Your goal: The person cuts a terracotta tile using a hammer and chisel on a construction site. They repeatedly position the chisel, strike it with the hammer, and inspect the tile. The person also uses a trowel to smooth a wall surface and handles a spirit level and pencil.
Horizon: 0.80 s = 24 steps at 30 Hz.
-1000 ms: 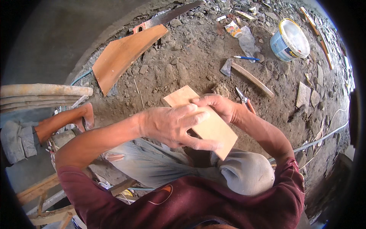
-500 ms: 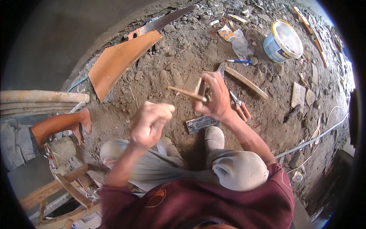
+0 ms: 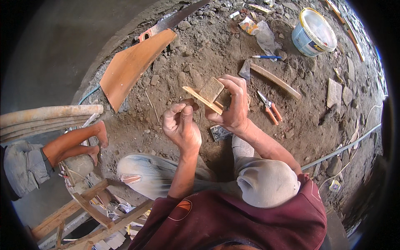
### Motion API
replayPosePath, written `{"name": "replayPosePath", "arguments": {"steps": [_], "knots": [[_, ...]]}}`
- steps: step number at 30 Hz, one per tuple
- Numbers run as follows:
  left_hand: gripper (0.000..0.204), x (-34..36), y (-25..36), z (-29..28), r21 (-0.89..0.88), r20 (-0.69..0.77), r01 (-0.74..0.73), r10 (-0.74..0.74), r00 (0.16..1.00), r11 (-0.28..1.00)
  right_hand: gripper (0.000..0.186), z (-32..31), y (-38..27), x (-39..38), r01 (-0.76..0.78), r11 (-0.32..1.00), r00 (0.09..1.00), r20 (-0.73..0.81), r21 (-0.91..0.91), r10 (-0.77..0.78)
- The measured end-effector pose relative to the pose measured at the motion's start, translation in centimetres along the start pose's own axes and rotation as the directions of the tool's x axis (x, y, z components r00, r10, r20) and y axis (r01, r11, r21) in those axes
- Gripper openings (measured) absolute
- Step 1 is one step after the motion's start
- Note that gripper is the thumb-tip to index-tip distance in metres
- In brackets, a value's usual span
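In front of me my right hand (image 3: 236,106) grips a small wooden piece (image 3: 211,90), a squarish block set against a thin, light strip of wood. Its fingers wrap round the right side of the piece. My left hand (image 3: 183,128) is just left of the strip's lower end and apart from it, thumb and fingertips pinched together. Whatever lies in that pinch is too small to make out. On the dirt below the right hand is a grey, crusted rectangular board (image 3: 221,133), partly hidden by the hand.
Orange-handled snips (image 3: 270,109), a wooden-handled hatchet (image 3: 273,79) and a blue pen (image 3: 266,57) lie to the right. Beyond stands a bucket (image 3: 312,35). A curved brown sheet (image 3: 135,68) and a handsaw (image 3: 171,21) are at far left. Another person's legs (image 3: 75,143) show at left, near pipes (image 3: 50,114).
My left hand has moved right, closer to the wooden piece, and its fingers now pinch upward. The right hand keeps its hold, with the piece turned slightly. My view has shifted a little.
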<state>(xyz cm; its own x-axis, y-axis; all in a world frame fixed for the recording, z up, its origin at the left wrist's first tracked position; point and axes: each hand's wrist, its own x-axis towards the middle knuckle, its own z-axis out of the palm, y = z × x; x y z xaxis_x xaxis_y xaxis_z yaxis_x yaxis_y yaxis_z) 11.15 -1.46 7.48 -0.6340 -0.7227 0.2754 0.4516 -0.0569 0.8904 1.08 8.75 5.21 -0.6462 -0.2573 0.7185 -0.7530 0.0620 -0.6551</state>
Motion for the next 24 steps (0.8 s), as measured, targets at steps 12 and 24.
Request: {"name": "replayPosePath", "arguments": {"steps": [12,24], "knots": [[0.012,-0.1,-2.3,-0.9,0.03,0.013,0.066,-0.066,0.998,0.997,0.07,1.1,-0.6,-0.5,-0.076,0.997,0.997,-0.01,0.033,0.077],[0.008,-0.1,-2.4,-0.7,-0.023,-0.041,0.189,-0.19,0.981,0.982,0.084,1.2,-0.6,-1.1,-0.083,0.996,0.996,-0.008,0.014,0.084]]}}
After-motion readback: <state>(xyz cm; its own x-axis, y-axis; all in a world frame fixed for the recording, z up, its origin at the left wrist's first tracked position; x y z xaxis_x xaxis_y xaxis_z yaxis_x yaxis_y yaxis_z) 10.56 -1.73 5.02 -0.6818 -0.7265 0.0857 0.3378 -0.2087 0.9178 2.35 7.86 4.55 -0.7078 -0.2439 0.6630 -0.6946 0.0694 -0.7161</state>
